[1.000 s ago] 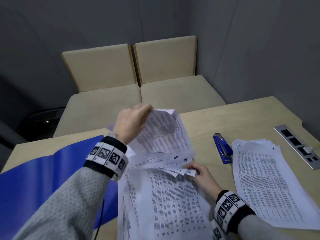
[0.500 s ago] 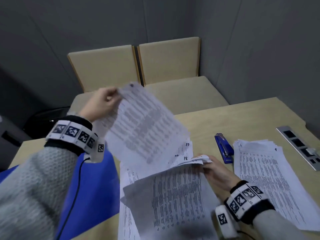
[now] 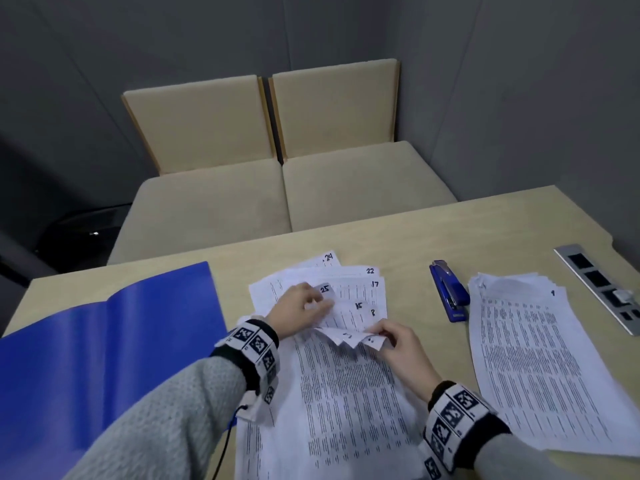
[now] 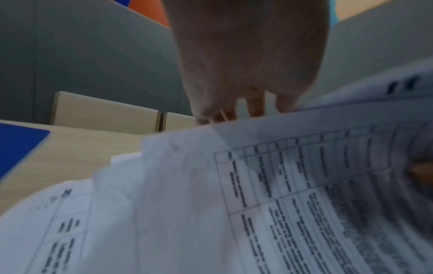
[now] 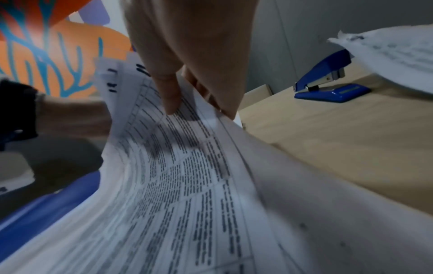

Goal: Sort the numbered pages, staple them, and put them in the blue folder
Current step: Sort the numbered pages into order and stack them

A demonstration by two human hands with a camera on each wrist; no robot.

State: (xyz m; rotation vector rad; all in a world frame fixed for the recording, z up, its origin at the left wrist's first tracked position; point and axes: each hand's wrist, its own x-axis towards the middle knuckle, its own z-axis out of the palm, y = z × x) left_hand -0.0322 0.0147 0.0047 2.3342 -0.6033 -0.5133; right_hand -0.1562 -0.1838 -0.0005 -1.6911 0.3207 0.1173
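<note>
On the desk (image 3: pixel 398 244) a loose fan of pages (image 3: pixel 349 289) lies in front of the person, its corners showing handwritten numbers such as 24, 22, 17 and 25. The left hand (image 3: pixel 298 311) lies on the fan with its fingers bent at the corner of the sheet marked 25; whether its grip closes on that sheet or only presses it I cannot tell, and the left wrist view is too blurred to help. The right hand (image 3: pixel 398 344) has its grip closed on the lifted top corners of several sheets, thumb on top and fingers underneath, so those sheets curl up off the pile (image 3: pixel 343 403) of printed pages below. In the right wrist view the thumb (image 5: pixel 168 96) presses on the printed face of the raised sheets. To the right lies a second stack (image 3: pixel 530 362), with a 1 written at its top corner. A blue stapler (image 3: pixel 448 292) lies between the fan and that stack, just beside the stack's left edge. The blue folder (image 3: pixel 104 341) lies open on the left of the desk, touching the pile's left side. Two beige seats (image 3: pixel 277 188) stand beyond the desk.
</note>
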